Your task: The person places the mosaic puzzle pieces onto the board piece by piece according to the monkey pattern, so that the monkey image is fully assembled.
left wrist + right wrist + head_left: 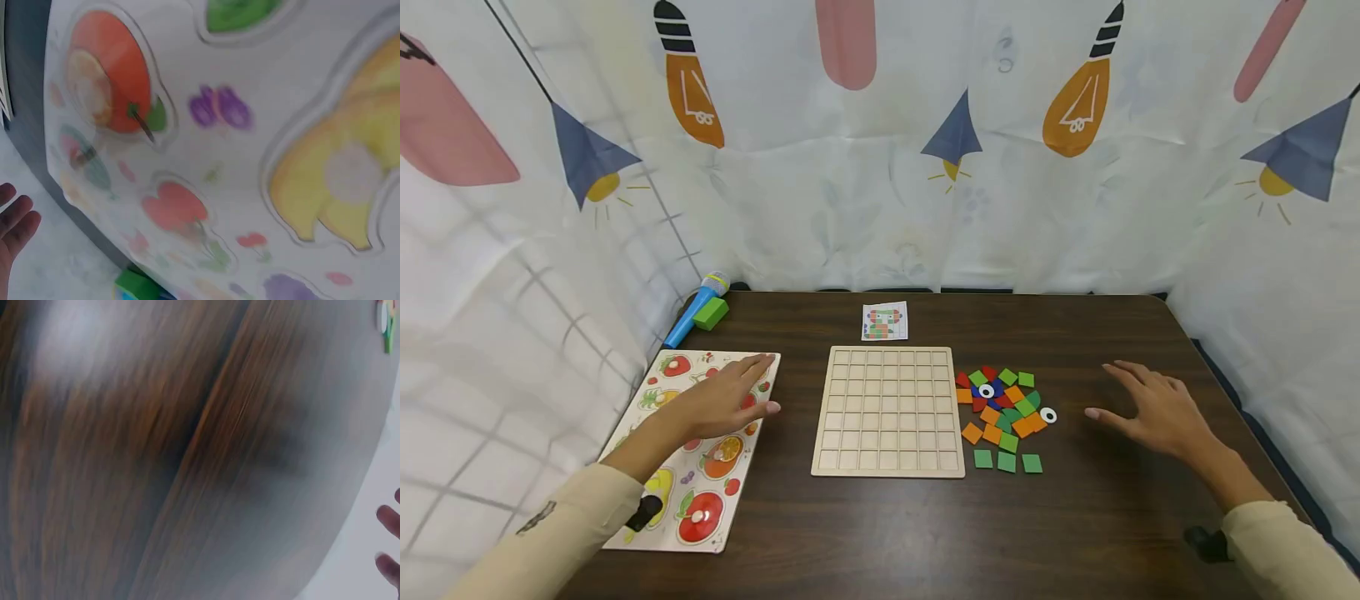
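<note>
In the head view my left hand point(718, 400) hovers over a white fruit puzzle board point(647, 533), fingers stretched toward its right edge. The left wrist view shows the board's printed fruit close up, with my fingers at the left edge. My right hand point(1157, 408) is held over the table's right side, fingers spread and holding nothing. Left of it lies a loose pile of square tiles in orange, green, red and blue, among them an orange tile point(990, 414) and a green tile point(1032, 463). A white ring with a dark centre point(1048, 415) lies at the pile's right edge.
A wooden grid board point(887, 412) lies mid-table, its cells bare. Behind it sits a small pattern card point(884, 321). A blue toy microphone point(692, 312) and a green block point(711, 313) lie at the back left. Printed curtains surround the dark wooden table point(880, 533).
</note>
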`<state>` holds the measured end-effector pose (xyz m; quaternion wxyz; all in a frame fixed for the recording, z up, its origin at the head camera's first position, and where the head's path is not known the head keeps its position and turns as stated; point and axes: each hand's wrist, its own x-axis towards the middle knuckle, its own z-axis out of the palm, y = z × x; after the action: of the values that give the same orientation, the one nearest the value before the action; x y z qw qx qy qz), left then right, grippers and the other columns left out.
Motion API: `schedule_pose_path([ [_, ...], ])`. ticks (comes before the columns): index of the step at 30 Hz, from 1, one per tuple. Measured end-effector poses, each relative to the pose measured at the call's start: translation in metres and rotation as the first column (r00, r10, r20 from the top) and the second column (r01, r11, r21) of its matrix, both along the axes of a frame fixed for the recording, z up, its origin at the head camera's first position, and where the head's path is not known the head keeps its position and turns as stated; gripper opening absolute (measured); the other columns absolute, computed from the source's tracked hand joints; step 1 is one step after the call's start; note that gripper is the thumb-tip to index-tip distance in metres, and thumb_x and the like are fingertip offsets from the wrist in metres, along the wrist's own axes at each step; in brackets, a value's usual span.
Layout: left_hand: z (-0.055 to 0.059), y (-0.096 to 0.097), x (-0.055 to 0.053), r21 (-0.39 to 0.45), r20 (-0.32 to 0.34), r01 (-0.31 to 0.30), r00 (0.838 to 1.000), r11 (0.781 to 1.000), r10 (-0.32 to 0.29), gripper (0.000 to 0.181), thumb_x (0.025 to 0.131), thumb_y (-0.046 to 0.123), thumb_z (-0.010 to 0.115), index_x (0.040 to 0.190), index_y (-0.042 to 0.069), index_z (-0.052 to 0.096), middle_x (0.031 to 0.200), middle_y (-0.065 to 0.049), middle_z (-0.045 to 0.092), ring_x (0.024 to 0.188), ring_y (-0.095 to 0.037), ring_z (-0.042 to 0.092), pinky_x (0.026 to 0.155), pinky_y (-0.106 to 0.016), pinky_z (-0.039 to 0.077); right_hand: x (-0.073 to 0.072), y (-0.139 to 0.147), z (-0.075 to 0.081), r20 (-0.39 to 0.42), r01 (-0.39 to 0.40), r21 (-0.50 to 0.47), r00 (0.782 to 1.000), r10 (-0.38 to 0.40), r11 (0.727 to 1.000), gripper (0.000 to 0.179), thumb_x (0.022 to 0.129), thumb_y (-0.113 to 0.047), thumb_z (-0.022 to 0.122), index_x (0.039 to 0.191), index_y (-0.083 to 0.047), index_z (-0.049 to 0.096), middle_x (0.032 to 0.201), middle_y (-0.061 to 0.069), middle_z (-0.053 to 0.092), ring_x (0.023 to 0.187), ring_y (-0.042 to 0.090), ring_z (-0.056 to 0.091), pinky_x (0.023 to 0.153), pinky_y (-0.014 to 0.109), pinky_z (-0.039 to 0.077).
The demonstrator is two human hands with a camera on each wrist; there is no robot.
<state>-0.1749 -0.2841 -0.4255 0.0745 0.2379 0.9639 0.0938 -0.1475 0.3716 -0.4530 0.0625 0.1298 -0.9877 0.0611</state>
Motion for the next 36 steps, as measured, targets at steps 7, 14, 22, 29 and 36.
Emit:
schedule_pose_path([
  [7,-0.002,0.029,0.006,-0.009,0.056,0.086,0.995,0.996,-0.086,0.088,0.095,0.063,0.055,0.156,0.003,0.033,0.156,-0.022,0.038,0.141,-0.041,0.042,0.110,-0.057,0.040,0.001,-0.021,0.006,0.057,0.009,-0.106,0.998,-0.003,0.994,0.078,0.088,-0.057,0.070,0.141,-0.004,0.053,0.135,0.027,0.055,0.109,0.046,0.062,0.075,0.060,0.054],
  [14,-0.005,0.051,0.006,0.014,0.151,0.126,0.980,0.992,-0.126,0.086,0.095,0.056,0.062,0.155,0.001,0.034,0.156,-0.022,0.038,0.141,-0.041,0.043,0.111,-0.058,0.039,0.000,-0.042,0.012,0.113,0.013,-0.223,0.994,0.013,0.975,0.067,0.090,-0.053,0.070,0.137,-0.006,0.058,0.119,0.020,0.068,0.091,0.029,0.067,0.065,0.046,0.055],
  [22,-0.010,0.068,-0.001,-0.071,0.220,0.118,0.970,0.990,-0.100,0.102,0.087,0.056,0.072,0.158,0.000,0.025,0.163,-0.025,0.023,0.148,-0.046,0.029,0.112,-0.059,0.036,-0.009,-0.069,0.009,0.156,-0.043,-0.341,0.982,0.102,0.939,0.057,0.092,-0.047,0.070,0.132,-0.008,0.062,0.112,0.009,0.073,0.082,0.015,0.068,0.068,0.036,0.055],
  [29,-0.014,0.077,-0.005,-0.084,0.310,0.085,0.949,0.993,-0.055,0.114,0.082,0.056,0.078,0.159,-0.002,0.017,0.165,-0.029,0.010,0.150,-0.052,0.015,0.114,-0.063,0.031,-0.023,-0.093,0.007,0.185,-0.081,-0.382,0.969,0.161,0.921,0.054,0.093,-0.045,0.069,0.131,-0.008,0.064,0.109,0.008,0.074,0.080,0.011,0.065,0.067,0.030,0.054],
  [36,-0.014,0.079,-0.009,-0.092,0.386,0.063,0.922,0.994,-0.023,0.117,0.081,0.059,0.077,0.160,0.001,0.014,0.166,-0.027,0.005,0.152,-0.050,0.009,0.114,-0.064,0.029,-0.035,-0.108,0.002,0.191,-0.114,-0.390,0.961,0.202,0.914,0.048,0.093,-0.041,0.071,0.127,-0.007,0.067,0.104,0.004,0.073,0.069,0.012,0.054,0.056,0.024,0.046],
])
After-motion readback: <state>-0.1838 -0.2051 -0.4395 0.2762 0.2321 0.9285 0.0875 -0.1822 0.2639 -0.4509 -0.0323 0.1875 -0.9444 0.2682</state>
